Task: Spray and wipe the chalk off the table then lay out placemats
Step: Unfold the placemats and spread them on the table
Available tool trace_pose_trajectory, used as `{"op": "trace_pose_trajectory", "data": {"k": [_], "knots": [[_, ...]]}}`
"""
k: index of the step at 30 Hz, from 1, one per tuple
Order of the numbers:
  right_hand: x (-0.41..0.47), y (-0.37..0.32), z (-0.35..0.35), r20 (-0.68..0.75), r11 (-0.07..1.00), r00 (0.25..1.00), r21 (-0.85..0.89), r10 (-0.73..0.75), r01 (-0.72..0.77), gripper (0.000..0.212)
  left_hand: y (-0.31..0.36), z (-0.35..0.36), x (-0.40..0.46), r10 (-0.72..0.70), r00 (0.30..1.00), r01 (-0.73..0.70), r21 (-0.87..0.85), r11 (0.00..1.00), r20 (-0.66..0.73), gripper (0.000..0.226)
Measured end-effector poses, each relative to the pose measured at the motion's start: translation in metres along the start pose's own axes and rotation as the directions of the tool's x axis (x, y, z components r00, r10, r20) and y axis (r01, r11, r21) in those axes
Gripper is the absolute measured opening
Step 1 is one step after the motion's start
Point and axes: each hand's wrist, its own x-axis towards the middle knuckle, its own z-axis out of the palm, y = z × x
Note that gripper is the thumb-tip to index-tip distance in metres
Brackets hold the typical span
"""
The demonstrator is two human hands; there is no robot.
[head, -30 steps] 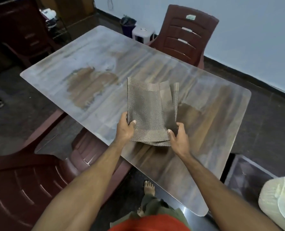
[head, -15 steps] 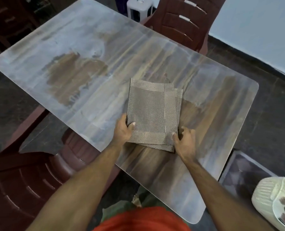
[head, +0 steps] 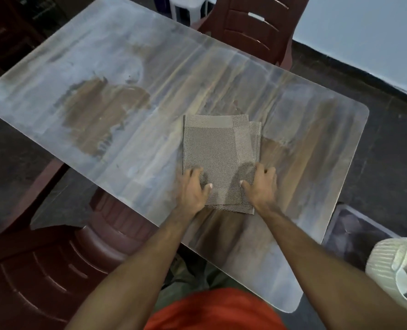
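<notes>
The stacked placemats (head: 219, 160) are pressed flat on the table (head: 126, 67) by the left hand (head: 193, 189) and right hand (head: 262, 186), fingers spread.

No legible text or labels anywhere

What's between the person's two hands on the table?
In the head view, only the woven placemats lie between the left hand and right hand; both hands rest on the stack's near end.
</notes>
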Motion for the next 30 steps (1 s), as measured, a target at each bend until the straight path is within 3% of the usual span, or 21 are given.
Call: {"op": "trace_pose_trajectory", "data": {"k": [3,8,14,17,20,23,27,30], "knots": [[-0.004,-0.011,0.002,0.025,0.995,0.998,-0.069,-0.066,0.067,0.05,-0.004,0.0,0.001,0.011,1.0,-0.009,-0.038,0.999,0.029,0.057],[-0.013,-0.036,0.021,0.076,0.995,0.994,-0.047,-0.08,0.084,0.052,-0.012,-0.005,0.0,0.008,0.998,0.0,-0.118,0.993,0.06,0.055],[-0.016,-0.052,0.028,0.019,0.999,0.999,0.022,0.029,-0.03,0.059,-0.016,-0.004,0.0,0.043,0.998,-0.036,-0.124,0.992,0.055,0.053],[-0.019,-0.052,0.029,-0.029,0.999,0.998,0.006,0.051,-0.051,0.067,-0.018,-0.003,-0.003,0.036,0.995,-0.024,-0.121,0.992,0.097,0.068],[-0.022,-0.05,0.033,-0.03,0.999,0.999,0.018,0.044,-0.043,0.064,-0.021,0.0,-0.008,0.056,0.976,-0.063,0.025,0.998,0.212,0.096],[-0.017,-0.05,0.034,0.029,0.995,0.999,0.097,0.017,-0.019,0.055,-0.023,0.003,-0.011,0.09,0.957,-0.157,0.229,0.961,0.277,0.109],[-0.008,-0.046,0.029,0.059,0.98,0.998,0.197,-0.007,-0.005,0.049,-0.025,-0.001,-0.012,0.103,0.946,-0.209,0.337,0.918,0.306,0.095],[-0.002,-0.037,0.021,0.002,0.969,1.0,0.247,0.008,-0.009,0.048,-0.025,-0.009,-0.008,0.13,0.937,-0.259,0.395,0.882,0.324,0.079]]}}
